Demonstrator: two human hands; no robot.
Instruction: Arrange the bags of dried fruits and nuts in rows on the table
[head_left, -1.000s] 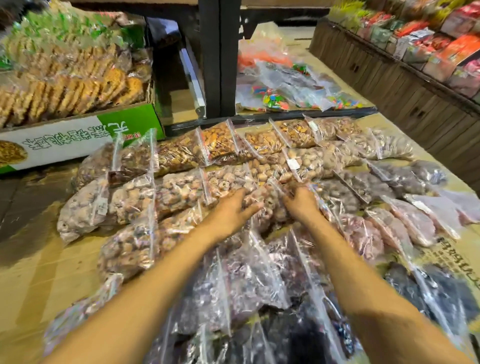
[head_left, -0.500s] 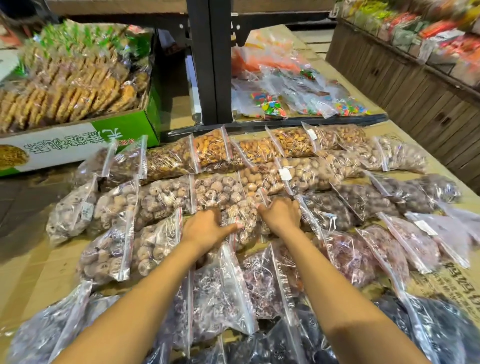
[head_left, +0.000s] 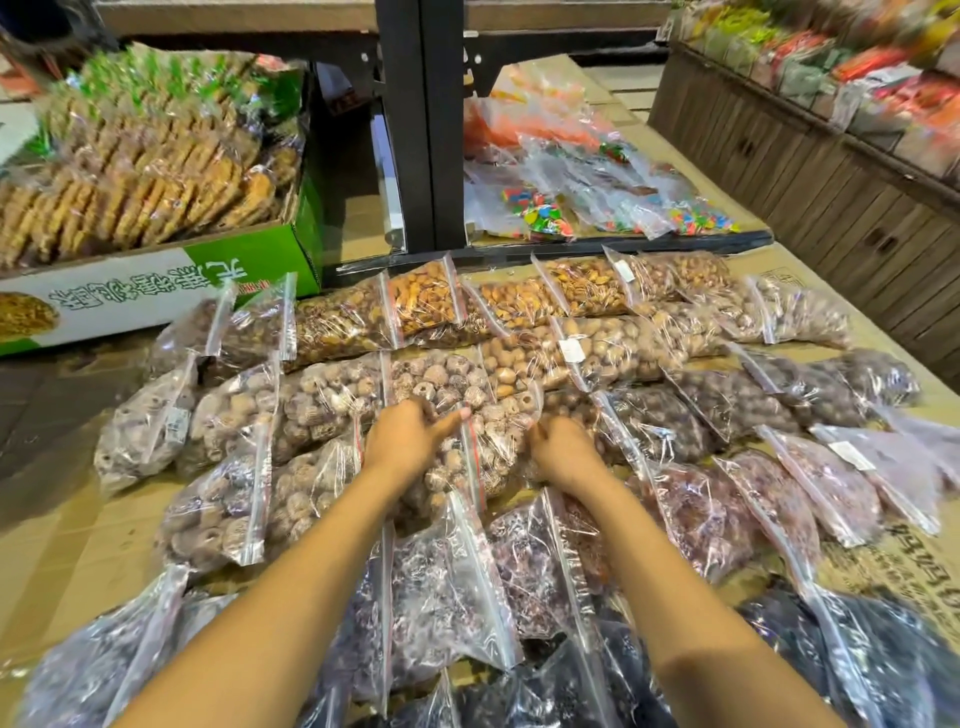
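Note:
Several clear zip bags of dried fruits and nuts lie in rows on the cardboard-covered table (head_left: 67, 551). Light nuts fill the far rows, brown round fruits the middle, dark purple and black fruits the near rows. My left hand (head_left: 410, 441) and my right hand (head_left: 563, 449) both grip one bag of brown round dried fruits (head_left: 491, 441) in the middle of the table, one hand on each side. The left thumb lies across the bag's red zip strip. My right hand's fingers curl under the bag's right side.
A green and white carton of biscuits (head_left: 156, 291) stands at the back left. A black post (head_left: 421, 124) rises behind the rows, with candy bags (head_left: 561, 208) beyond it. A wooden shelf unit (head_left: 810, 156) with packaged goods runs along the right.
Both hands have drawn back toward me with the bag of brown fruits, from the second row into the third. The camera has tilted slightly downward.

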